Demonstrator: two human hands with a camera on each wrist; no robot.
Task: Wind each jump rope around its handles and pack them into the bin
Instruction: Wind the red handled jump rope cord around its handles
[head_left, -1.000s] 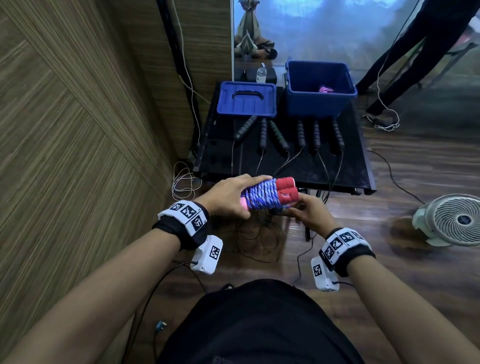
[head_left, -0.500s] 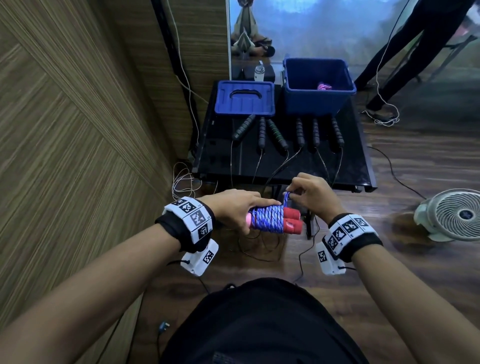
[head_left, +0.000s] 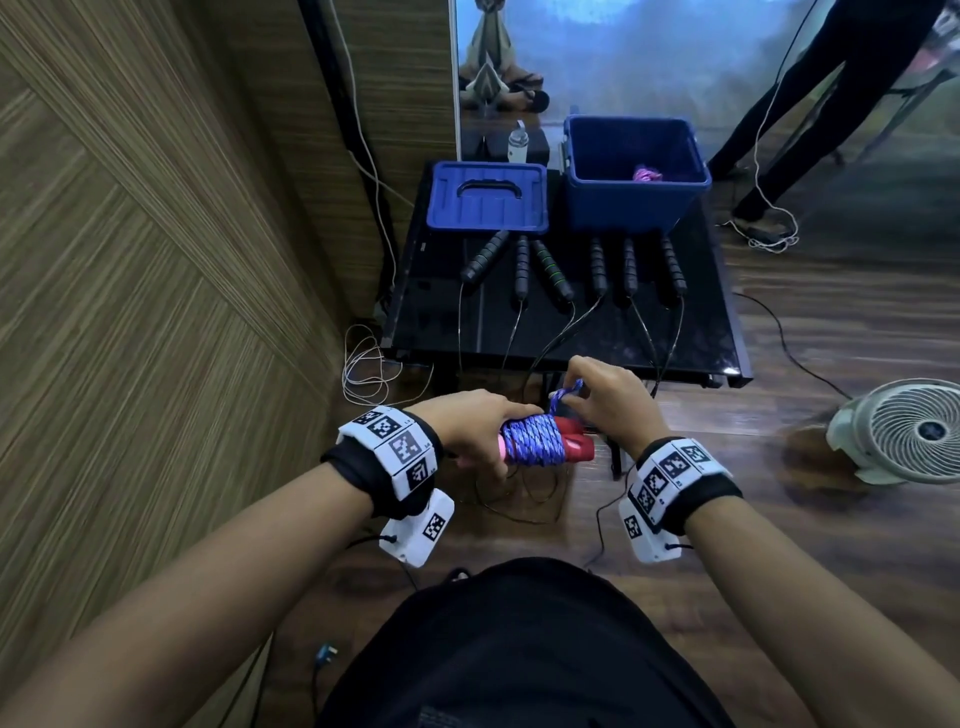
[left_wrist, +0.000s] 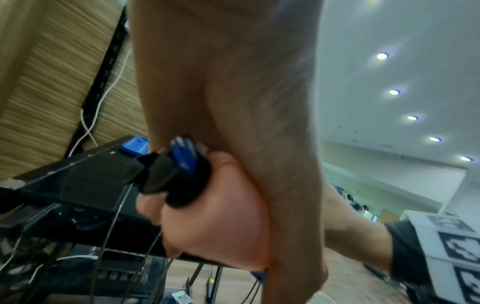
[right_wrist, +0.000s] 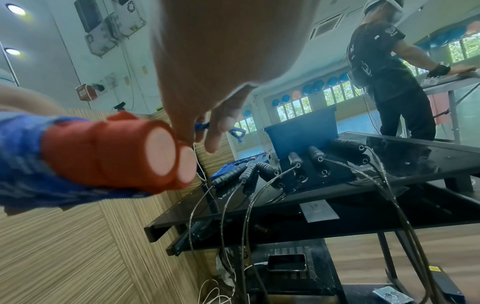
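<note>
My left hand (head_left: 475, 423) grips a bundle of two red handles (head_left: 574, 444) wound with blue-and-white rope (head_left: 532, 440), held in front of my body below the table's front edge. My right hand (head_left: 605, 397) pinches the short loose rope end (head_left: 567, 391) just above the bundle. In the right wrist view the red handle ends (right_wrist: 166, 160) sit close, with the rope end (right_wrist: 201, 125) between my fingers. An open blue bin (head_left: 636, 174) stands at the table's far right with a pink rope bundle (head_left: 647, 174) inside. Several black-handled ropes (head_left: 597, 265) lie in a row before it.
The blue bin lid (head_left: 488, 196) lies left of the bin on the black table (head_left: 691, 332). Thin cables hang off the front edge. A wood-panel wall (head_left: 156, 260) runs along the left. A white fan (head_left: 906, 431) sits on the floor at right. Another person (head_left: 810, 104) stands behind.
My right hand has come from under the bundle to above it, now pinching the rope's loose end. The bundle has dropped slightly lower in my left hand's grip.
</note>
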